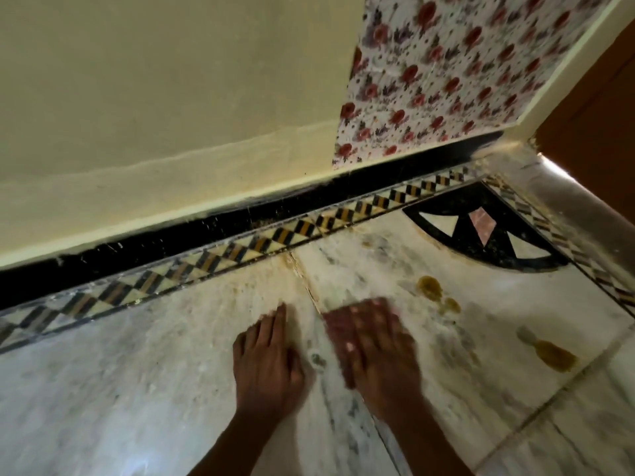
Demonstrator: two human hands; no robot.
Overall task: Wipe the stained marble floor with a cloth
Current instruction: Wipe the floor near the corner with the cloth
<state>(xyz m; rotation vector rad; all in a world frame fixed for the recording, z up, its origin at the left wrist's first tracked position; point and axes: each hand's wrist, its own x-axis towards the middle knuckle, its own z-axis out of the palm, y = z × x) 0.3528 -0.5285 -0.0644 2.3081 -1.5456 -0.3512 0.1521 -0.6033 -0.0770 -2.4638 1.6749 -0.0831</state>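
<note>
The white marble floor [137, 355] carries brownish-yellow stains: one blotch [429, 286] with a smaller spot beside it just beyond my right hand, and a longer one [553, 355] further right. My right hand [381, 348] lies flat and blurred on a reddish-pink cloth [335, 328], whose edge shows under and left of the fingers. My left hand [268, 362] rests palm down on the bare marble, fingers together, holding nothing. A yellowish smear [292, 269] runs along a floor joint ahead of both hands.
A cream wall [154, 115] with a black skirting [206, 228] runs across the far side. A checkered inlay border [240, 249] edges the floor. Floral covering [446, 70] hangs on the wall at right. A black fan-shaped inlay [481, 231] fills the far right corner.
</note>
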